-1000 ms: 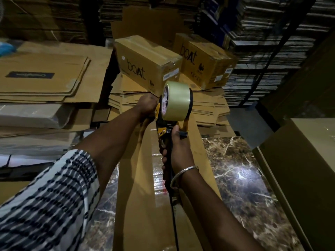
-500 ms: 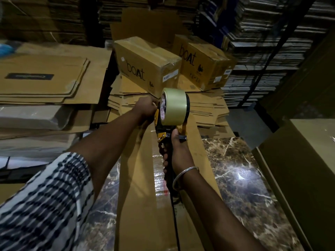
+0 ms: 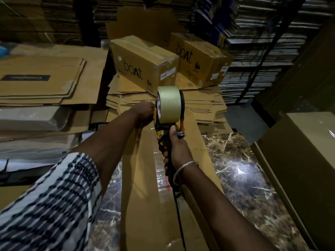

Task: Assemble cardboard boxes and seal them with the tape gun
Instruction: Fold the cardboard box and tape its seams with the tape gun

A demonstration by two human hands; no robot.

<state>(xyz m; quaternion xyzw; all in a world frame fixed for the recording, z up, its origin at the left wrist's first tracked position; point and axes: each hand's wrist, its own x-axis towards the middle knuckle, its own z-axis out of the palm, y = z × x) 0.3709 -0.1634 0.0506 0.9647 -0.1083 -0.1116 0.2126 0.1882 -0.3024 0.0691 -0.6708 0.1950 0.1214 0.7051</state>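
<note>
A long brown cardboard box [image 3: 143, 178] lies in front of me with its two top flaps meeting along a centre seam. Clear tape [image 3: 161, 171] covers the far half of that seam. My right hand [image 3: 178, 149] grips the black handle of a yellow and black tape gun [image 3: 169, 113], whose pale roll of tape stands upright at the far end of the box. My left hand [image 3: 144, 113] holds the far end of the box just left of the roll; its fingers are hidden over the edge.
Two sealed "boAt" cartons [image 3: 145, 62] [image 3: 201, 58] sit on a pile of flat cardboard [image 3: 199, 104] straight ahead. More flattened boxes [image 3: 45, 82] are stacked left. A large box [image 3: 299, 160] stands right. Marble floor [image 3: 241, 171] shows on both sides of my box.
The tape gun has drawn slightly back toward me along the seam. My left hand stays at the box's far end.
</note>
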